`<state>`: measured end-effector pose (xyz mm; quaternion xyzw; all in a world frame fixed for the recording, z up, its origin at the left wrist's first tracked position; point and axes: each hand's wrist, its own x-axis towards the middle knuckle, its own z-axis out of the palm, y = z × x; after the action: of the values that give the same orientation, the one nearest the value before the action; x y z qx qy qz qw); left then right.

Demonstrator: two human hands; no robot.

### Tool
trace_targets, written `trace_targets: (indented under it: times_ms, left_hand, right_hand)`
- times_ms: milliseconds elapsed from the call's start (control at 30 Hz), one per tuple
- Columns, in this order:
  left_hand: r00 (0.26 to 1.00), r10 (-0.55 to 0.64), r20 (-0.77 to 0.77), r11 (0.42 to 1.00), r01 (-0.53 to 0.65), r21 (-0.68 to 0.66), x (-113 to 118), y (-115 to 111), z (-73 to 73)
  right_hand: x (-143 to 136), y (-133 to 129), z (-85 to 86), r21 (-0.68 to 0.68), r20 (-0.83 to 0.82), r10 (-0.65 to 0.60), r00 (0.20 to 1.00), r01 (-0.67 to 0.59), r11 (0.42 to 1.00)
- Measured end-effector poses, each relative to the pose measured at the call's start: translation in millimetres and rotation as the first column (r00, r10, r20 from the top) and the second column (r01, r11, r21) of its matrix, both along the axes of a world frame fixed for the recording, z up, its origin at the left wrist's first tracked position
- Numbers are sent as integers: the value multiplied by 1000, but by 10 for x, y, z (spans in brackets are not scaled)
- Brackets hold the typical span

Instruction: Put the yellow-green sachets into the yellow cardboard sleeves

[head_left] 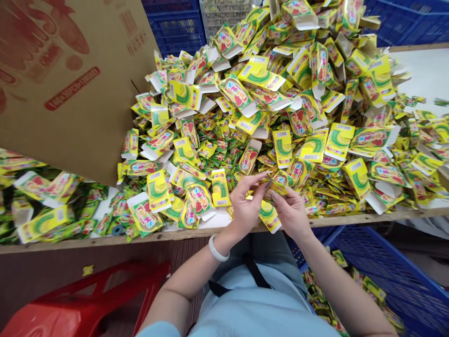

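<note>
My left hand (245, 201), with a white band on its wrist, is closed, its thumb and fingertips pinched together at the near edge of the table. Beside it my right hand (293, 213) is closed too. Between the fingertips of both is a small yellow-and-green candy box (281, 181), partly covered by the fingers. Just beneath the hands lies another yellow box (269, 216). Small wrapped candies (219, 161) and a candy box with a red fruit print (249, 157) lie just beyond the hands.
A large heap of printed candy boxes (238, 93) covers the table (219, 220). A brown carton (87, 131) stands at left. Below right, a blue crate (382, 267) holds filled boxes. A red stool (80, 304) is at lower left; blue crates (177, 28) stand behind.
</note>
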<state>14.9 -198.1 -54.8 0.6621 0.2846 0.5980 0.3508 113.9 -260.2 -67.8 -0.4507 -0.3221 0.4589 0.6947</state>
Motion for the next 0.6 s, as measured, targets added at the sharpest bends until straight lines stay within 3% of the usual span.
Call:
trace_targets:
  times_ms: [100,167,200,267,333,400,533,600]
  left_hand:
    - [991,-13,-136,999,18,38,-111,5,-27]
    - [950,-68,-304,987,109,122,-258,14,-38]
    - [899,-111,-424,963,203,178,-331,19,-48]
    - [698,-159,-698,861,444,248,-436,30,-92]
    - [451,-122,-884,754,622,213,-461,58,-169]
    - [321,-71,-944,704,687,180,-423,117,-260]
    - [325,-5,-946,619,744,252,-336,311,-396]
    - [340,17,-940,621,733,276,-333,415,-436]
  right_hand:
    - [89,-55,62,30,177,-194,965,192,981]
    - [283,-133,121,60,297,-343,891,341,938]
    - [403,-177,143,69,323,-404,856,405,912]
    - [639,-266,158,53,282,-459,842,464,884]
    - [811,-342,131,-29,161,-389,907,398,917]
    - [896,-404,80,-132,13,-261,965,260,956]
    - [906,-479,1,-262,-199,-152,968,97,960]
    - [885,-483,-5,-268,-225,-114,968,51,962]
